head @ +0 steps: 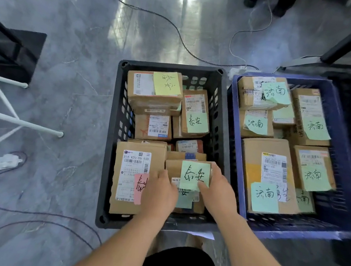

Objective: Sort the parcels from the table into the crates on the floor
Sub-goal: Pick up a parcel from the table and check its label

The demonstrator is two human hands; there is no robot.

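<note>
- Both left hand point(159, 193) and right hand point(218, 192) clasp the small parcel point(173, 166) between them (green note point(195, 175) on top).
- I see it in the black crate point(109, 147), near right corner; blue crate point(290, 233) just right.

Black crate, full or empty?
Mostly full: stacked parcels fill the black crate, and the left hand and right hand hold a green-noted parcel on top.

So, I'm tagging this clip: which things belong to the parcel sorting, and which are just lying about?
Job: black crate, blue crate, parcel gripped by left hand and right hand.
Lying about: cables, power strip, black stand base.
</note>
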